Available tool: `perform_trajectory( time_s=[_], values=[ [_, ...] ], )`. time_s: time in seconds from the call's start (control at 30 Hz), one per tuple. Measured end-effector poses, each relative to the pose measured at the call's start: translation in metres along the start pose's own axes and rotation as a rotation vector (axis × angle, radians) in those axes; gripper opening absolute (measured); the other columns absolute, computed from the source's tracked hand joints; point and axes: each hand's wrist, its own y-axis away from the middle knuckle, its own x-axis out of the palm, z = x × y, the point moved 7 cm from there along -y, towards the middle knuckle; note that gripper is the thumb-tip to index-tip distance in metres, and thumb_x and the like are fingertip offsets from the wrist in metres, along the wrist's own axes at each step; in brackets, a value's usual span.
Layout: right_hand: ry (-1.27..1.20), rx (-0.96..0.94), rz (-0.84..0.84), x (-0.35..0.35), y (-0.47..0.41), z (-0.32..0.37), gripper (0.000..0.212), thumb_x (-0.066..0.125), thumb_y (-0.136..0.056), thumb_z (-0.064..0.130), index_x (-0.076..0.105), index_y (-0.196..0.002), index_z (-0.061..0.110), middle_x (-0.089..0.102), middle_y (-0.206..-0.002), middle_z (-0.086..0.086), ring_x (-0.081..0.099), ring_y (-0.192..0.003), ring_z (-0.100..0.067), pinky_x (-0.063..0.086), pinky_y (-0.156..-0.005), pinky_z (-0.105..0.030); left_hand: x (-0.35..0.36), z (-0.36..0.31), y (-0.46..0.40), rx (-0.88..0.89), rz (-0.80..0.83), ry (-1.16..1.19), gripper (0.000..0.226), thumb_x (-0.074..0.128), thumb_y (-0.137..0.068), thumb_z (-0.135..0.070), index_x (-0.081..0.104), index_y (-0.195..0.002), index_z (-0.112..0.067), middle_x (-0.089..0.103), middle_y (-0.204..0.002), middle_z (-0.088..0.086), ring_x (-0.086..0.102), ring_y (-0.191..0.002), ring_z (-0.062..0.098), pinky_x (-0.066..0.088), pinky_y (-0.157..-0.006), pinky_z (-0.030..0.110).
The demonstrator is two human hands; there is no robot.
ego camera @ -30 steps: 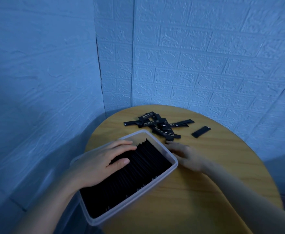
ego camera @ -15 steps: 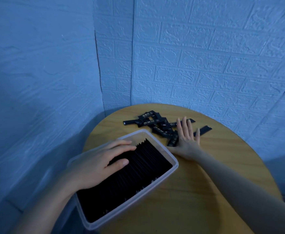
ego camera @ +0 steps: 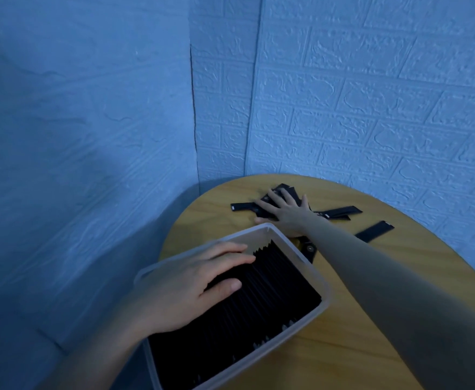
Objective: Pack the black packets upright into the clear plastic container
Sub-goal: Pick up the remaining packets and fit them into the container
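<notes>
A clear plastic container (ego camera: 309,266) sits at the near left of the round wooden table, packed with a row of upright black packets (ego camera: 259,305). My left hand (ego camera: 194,285) lies flat on top of those packets, fingers spread, holding nothing. At the far side of the table lies a loose pile of black packets (ego camera: 284,192). My right hand (ego camera: 284,212) rests palm down on that pile with its fingers spread. More loose packets lie beside it: one to the left (ego camera: 242,206), two to the right (ego camera: 340,212), a single one (ego camera: 374,231) further right, and one by the container's far corner (ego camera: 308,249).
The round wooden table (ego camera: 371,319) stands in a corner of blue textured walls (ego camera: 371,94). The container overhangs the table's left edge. Bare wood shows to the right of my right forearm.
My right hand has reached forward from the container's far corner onto the loose pile, landing flat on it. The left hand has stayed on the packed packets.
</notes>
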Motion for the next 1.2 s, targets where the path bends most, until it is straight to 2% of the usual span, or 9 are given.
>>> perform_trajectory(
  time_s=[0.17, 0.33, 0.4, 0.6, 0.7, 0.83, 0.93, 1.1, 1.2],
  values=[
    [-0.022, -0.043, -0.084, 0.011, 0.013, -0.009, 0.059, 0.008, -0.091, 0.069, 0.0, -0.147, 0.053, -0.009, -0.162, 0.012, -0.01, -0.149, -0.021, 0.007, -0.114, -0.063, 0.001, 0.0, 0.001, 0.014, -0.006, -0.013, 0.056, 0.016, -0.091, -0.067, 0.027, -0.144, -0.053, 0.01, -0.149, -0.042, 0.024, -0.133, -0.018, 0.034, -0.108, 0.022],
    [-0.079, -0.045, -0.163, 0.019, 0.05, -0.023, 0.091, -0.023, -0.064, 0.084, 0.005, -0.146, 0.056, -0.001, -0.161, 0.016, -0.005, -0.149, -0.015, 0.008, -0.116, -0.056, 0.001, 0.002, 0.001, 0.041, -0.028, 0.005, 0.061, 0.013, -0.088, -0.073, 0.03, -0.143, -0.053, 0.013, -0.147, -0.044, 0.027, -0.132, -0.018, 0.034, -0.108, 0.021],
    [-0.097, -0.041, -0.186, 0.025, 0.068, -0.028, 0.097, -0.026, -0.06, 0.087, 0.009, -0.145, 0.057, 0.001, -0.161, 0.017, -0.004, -0.149, -0.014, 0.009, -0.116, -0.055, 0.002, 0.003, 0.0, 0.043, -0.028, 0.012, 0.061, 0.013, -0.087, -0.074, 0.031, -0.142, -0.054, 0.013, -0.147, -0.044, 0.027, -0.132, -0.018, 0.033, -0.109, 0.02],
    [-0.204, -0.093, -0.232, 0.034, 0.134, -0.035, 0.085, -0.004, -0.071, 0.089, 0.026, -0.142, 0.053, 0.012, -0.159, 0.018, -0.002, -0.148, -0.008, 0.006, -0.118, -0.052, 0.003, 0.006, -0.002, 0.033, -0.031, 0.052, 0.063, 0.016, -0.083, -0.078, 0.035, -0.139, -0.055, 0.017, -0.146, -0.045, 0.03, -0.131, -0.017, 0.033, -0.109, 0.021],
    [-0.245, -0.098, -0.259, 0.038, 0.166, -0.037, 0.067, 0.02, -0.081, 0.079, 0.037, -0.138, 0.049, 0.021, -0.156, 0.018, 0.002, -0.148, -0.006, 0.006, -0.119, -0.049, 0.003, 0.006, -0.003, 0.035, -0.032, 0.063, 0.056, 0.019, -0.085, -0.076, 0.036, -0.135, -0.058, 0.017, -0.143, -0.047, 0.026, -0.13, -0.022, 0.027, -0.106, 0.012],
    [-0.317, -0.082, -0.277, 0.045, 0.203, -0.038, 0.059, 0.033, -0.082, 0.074, 0.042, -0.134, 0.048, 0.024, -0.154, 0.023, 0.002, -0.146, 0.002, 0.005, -0.12, -0.044, 0.002, 0.005, -0.004, 0.036, -0.044, 0.088, 0.053, 0.023, -0.087, -0.075, 0.039, -0.134, -0.056, 0.019, -0.142, -0.048, 0.025, -0.128, -0.024, 0.022, -0.098, 0.002],
    [-0.344, -0.026, -0.319, 0.05, 0.225, -0.04, 0.057, 0.035, -0.081, 0.075, 0.047, -0.128, 0.045, 0.027, -0.15, 0.025, 0.004, -0.144, 0.006, 0.007, -0.12, -0.043, 0.003, 0.004, -0.004, 0.042, -0.045, 0.091, 0.059, 0.021, -0.079, -0.079, 0.038, -0.132, -0.059, 0.018, -0.141, -0.05, 0.025, -0.128, -0.025, 0.022, -0.098, 0.002],
    [-0.371, 0.034, -0.443, 0.052, 0.248, -0.04, 0.054, 0.037, -0.078, 0.079, 0.055, -0.112, 0.042, 0.038, -0.142, 0.023, 0.011, -0.144, 0.003, 0.006, -0.12, -0.042, 0.005, 0.005, -0.004, 0.04, -0.051, 0.089, 0.058, 0.021, -0.08, -0.08, 0.037, -0.132, -0.059, 0.019, -0.141, -0.049, 0.025, -0.129, -0.024, 0.028, -0.102, 0.012],
    [-0.43, 0.029, -0.47, 0.046, 0.252, -0.039, 0.058, 0.036, -0.075, 0.084, 0.058, -0.103, 0.039, 0.042, -0.137, 0.022, 0.014, -0.143, 0.004, -0.001, -0.119, -0.042, 0.005, 0.006, -0.005, 0.044, -0.058, 0.103, 0.058, 0.023, -0.081, -0.079, 0.039, -0.133, -0.058, 0.021, -0.142, -0.047, 0.027, -0.129, -0.022, 0.027, -0.103, 0.013]
  ],
)
